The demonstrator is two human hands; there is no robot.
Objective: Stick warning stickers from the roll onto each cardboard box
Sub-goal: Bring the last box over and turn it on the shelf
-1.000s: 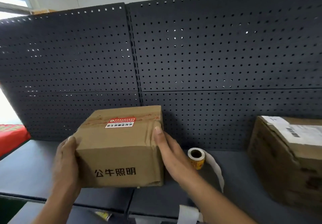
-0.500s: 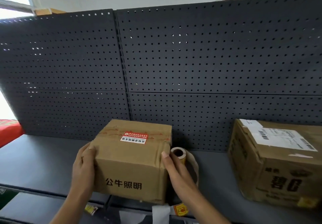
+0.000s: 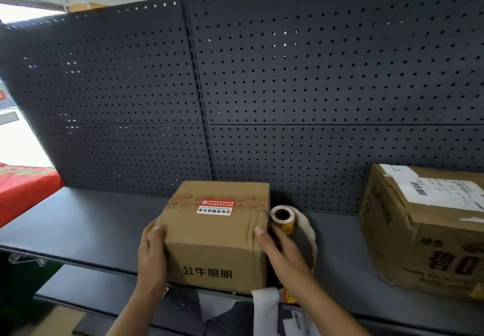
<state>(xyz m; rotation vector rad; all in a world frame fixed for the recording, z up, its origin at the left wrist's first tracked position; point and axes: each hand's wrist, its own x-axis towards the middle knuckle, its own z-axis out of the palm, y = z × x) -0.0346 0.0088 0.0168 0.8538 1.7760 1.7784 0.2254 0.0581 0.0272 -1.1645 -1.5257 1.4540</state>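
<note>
Grey shelf (image 3: 91, 225): small brown cardboard box (image 3: 214, 246), already stickered, just lowered between my flat-fingered left hand (image 3: 152, 254) and right hand (image 3: 282, 254); larger brown box (image 3: 424, 231) rightward next.

Two bare hands on bare forearms (image 3: 327, 307) rise from six o'clock. My left hand (image 3: 152, 252) shows at seven o'clock and my right hand (image 3: 282, 254) at five. Its pale thumbnail (image 3: 259, 230) is trimmed short.
</note>
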